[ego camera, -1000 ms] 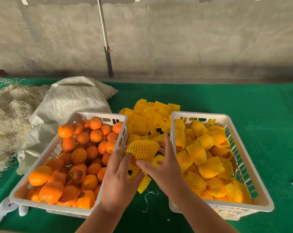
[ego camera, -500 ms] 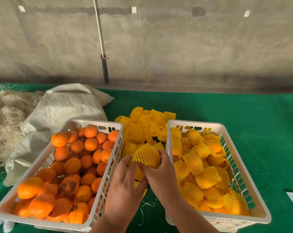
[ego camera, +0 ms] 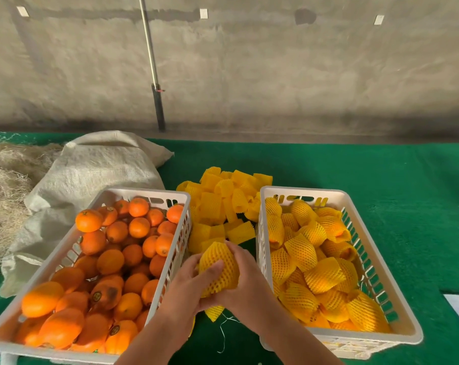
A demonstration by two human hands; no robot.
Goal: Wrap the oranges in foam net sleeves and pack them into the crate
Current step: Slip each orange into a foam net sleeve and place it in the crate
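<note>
Between the two crates, low in the view: a wrapped orange (ego camera: 219,268) in a yellow foam net sleeve, held up off the green table cover (ego camera: 381,180) by both hands

Left hand (ego camera: 189,283) on the near left side of the sleeve, fingers curled round it, thumb laid across the netting. Right hand (ego camera: 245,280) on the right side, fingers wrapped over and behind the sleeve, fingertips mostly hidden, so cannot tell how tightly pressed. Fruit itself fully covered by the net, only the yellow mesh showing

To the left, touching the left forearm's side: left crate (ego camera: 144,192), white plastic, slatted walls, heaped with bare oranges (ego camera: 110,262), some bearing small stickers, one with a dark blemish. To the right, just beside the right hand: right crate (ego camera: 302,191), same make, filled with sleeved oranges (ego camera: 323,275) lying at all angles

Behind the hands, between the crates: a pile of empty foam sleeves (ego camera: 223,201), yellow, short tubes, some flattened. One loose sleeve (ego camera: 214,312) under the hands on the cover, with a bit of pale thread (ego camera: 224,335) near it

Far left: woven sack (ego camera: 91,169), slumped behind the left crate, and a mass of straw-like fibre (ego camera: 4,185) beside it. Behind the table: grey concrete wall (ego camera: 275,75) with a thin pole (ego camera: 150,61) leaning against it
</note>
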